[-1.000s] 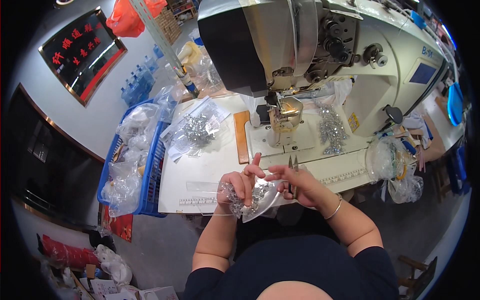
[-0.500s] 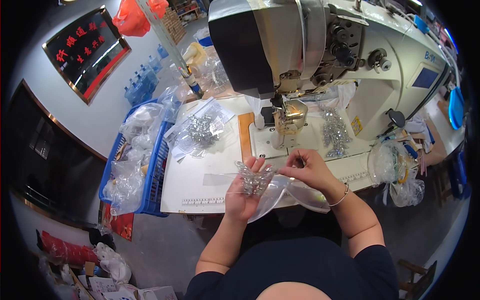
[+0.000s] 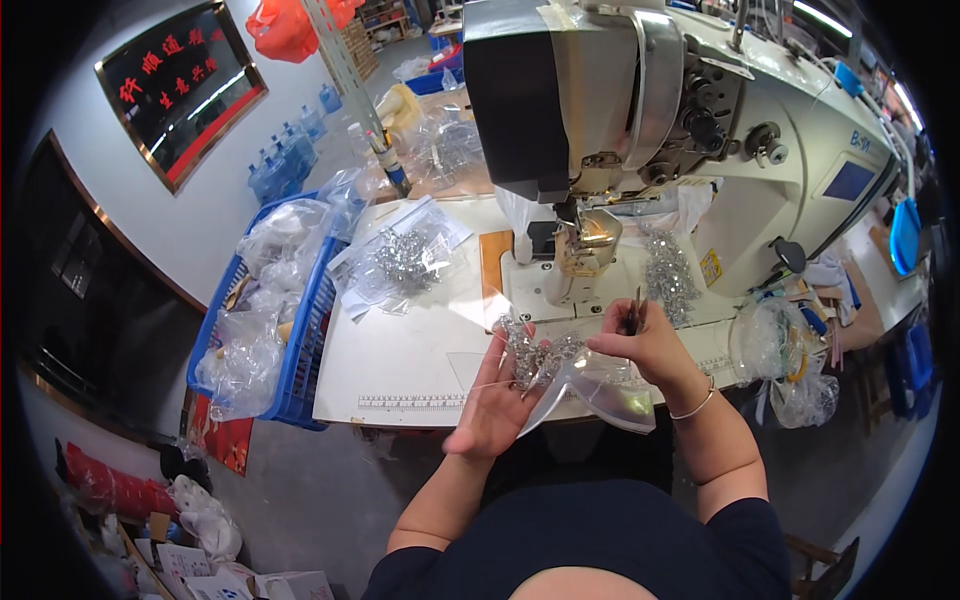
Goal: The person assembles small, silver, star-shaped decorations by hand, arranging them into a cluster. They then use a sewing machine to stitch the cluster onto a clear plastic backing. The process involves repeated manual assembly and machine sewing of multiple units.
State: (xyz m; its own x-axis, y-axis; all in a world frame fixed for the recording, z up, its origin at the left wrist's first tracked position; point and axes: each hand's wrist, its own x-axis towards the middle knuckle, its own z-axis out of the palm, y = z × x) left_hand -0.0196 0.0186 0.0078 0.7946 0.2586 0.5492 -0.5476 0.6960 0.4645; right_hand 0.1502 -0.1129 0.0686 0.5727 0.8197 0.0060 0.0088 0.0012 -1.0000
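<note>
A clear plastic piece covered with silvery rhinestones [image 3: 535, 358] lies across my left hand [image 3: 490, 410], its palm turned up and its thumb out to the side. Long transparent curved strips [image 3: 610, 393] hang from the piece over the table's front edge. In my right hand [image 3: 645, 345] is a small pair of dark thread snips [image 3: 634, 318], points upward. The right thumb and fingertips are close to the piece's right end; whether they touch it I cannot tell. Behind both hands stands the sewing machine [image 3: 790, 130], its needle area apart from them.
More rhinestone pieces [image 3: 670, 275] lie on the machine bed at right, and another heap [image 3: 408, 260] rests on plastic bags at left. A blue basket [image 3: 305, 360] of bagged things stands at the table's left. Clear bags [image 3: 785, 345] hang at the right edge.
My left hand has tilted, with its thumb now spread away from the rhinestone piece. The right hand has moved a little right, and the snips show more clearly. The whole view has shifted slightly.
</note>
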